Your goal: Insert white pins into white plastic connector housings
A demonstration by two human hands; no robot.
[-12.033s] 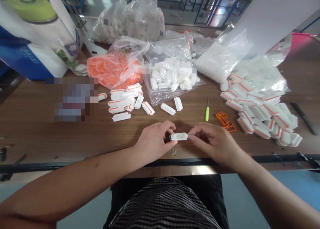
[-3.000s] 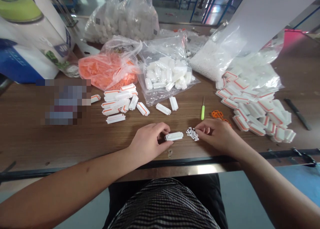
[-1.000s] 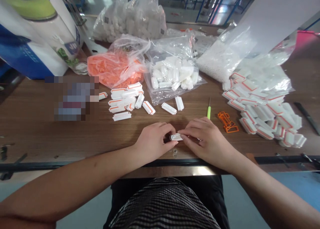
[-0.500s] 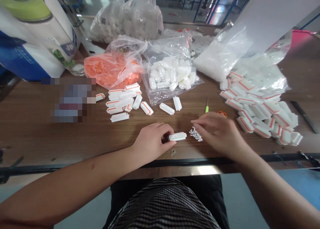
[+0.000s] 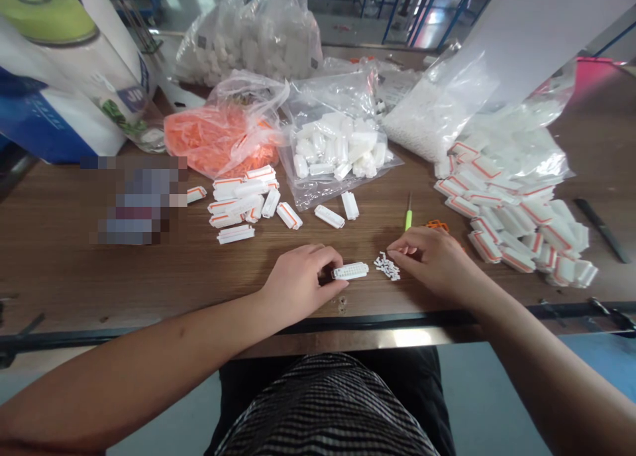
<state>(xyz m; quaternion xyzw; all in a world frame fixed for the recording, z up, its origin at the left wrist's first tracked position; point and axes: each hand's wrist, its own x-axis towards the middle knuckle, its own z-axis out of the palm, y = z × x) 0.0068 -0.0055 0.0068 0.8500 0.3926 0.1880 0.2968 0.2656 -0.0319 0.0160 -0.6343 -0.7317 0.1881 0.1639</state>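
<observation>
On the table (image 5: 59, 270), left hand (image 5: 298, 277) grips a connector (image 5: 350, 271), right hand (image 5: 432, 260) half-open by pins (image 5: 386, 266).

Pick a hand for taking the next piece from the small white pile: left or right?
Right, probably: the right hand has its fingertips at the small white pieces, while the left hand is occupied, holding the white connector housing.

A brown wooden workbench (image 5: 64, 277) is stretching across the room, blue metal racking (image 5: 427, 12) is standing far beyond it, and a pale, possibly blue-grey floor (image 5: 479, 403) is showing nearby.
</observation>
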